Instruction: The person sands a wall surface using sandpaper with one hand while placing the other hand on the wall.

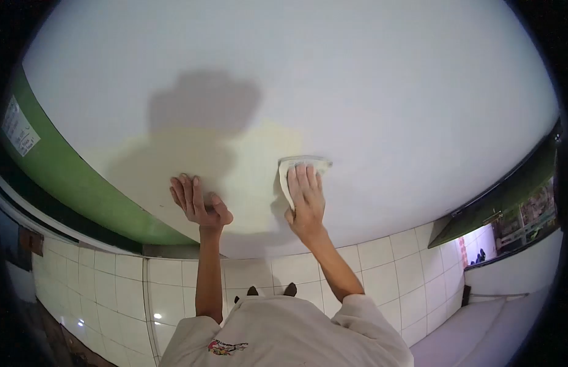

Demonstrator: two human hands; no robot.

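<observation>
My right hand point(306, 205) presses a cream sheet of sandpaper point(285, 174) flat against the pale wall point(382, 110), with its fingers over the sheet and the thumb at its left edge. A grey strip runs along the sheet's top edge, and faint marks show on it. To the left, my left hand point(200, 202) is open at the wall, its fingers stretched upward and the thumb apart, holding nothing. Whether its palm rests fully on the wall I cannot tell. A yellowish patch point(250, 165) of wall lies between and above my hands.
A green wall band point(94, 177) with a paper notice point(20, 128) borders the left side. White floor tiles point(296, 266) lie below, where my feet show. At the right, a dark open door or shutter panel point(467, 217) stands beside an opening.
</observation>
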